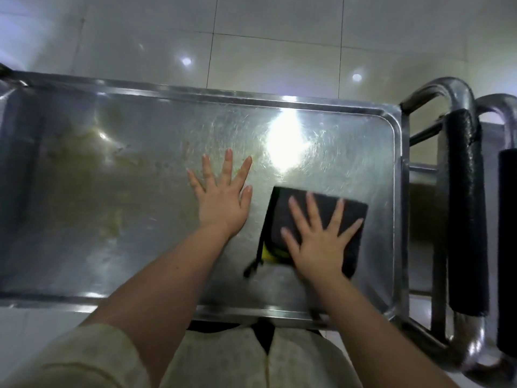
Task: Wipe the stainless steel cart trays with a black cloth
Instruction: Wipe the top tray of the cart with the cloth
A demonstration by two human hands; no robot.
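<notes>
1. The right hand (321, 242) lies flat with fingers spread, pressing down on the black cloth (326, 208); it does not curl round it.
2. The cloth sits folded under that palm, on the right part of the top tray (363, 298), with a yellow patch (270, 254) and a dark loop (253, 267) showing at the edge beside the wrist.
3. The left hand (221, 203) rests open on bare steel just left of the cloth, holding nothing.
4. Beyond the pressing fingers the steel shines, with swirl marks, so that part looks wiped.
5. Left of the resting hand a yellowish-brown film (84, 169) covers much of the tray: that part seems left to do, so the task looks less than half done.
6. No lower trays are in view.
7. No brand, label or writing can be read.
</notes>
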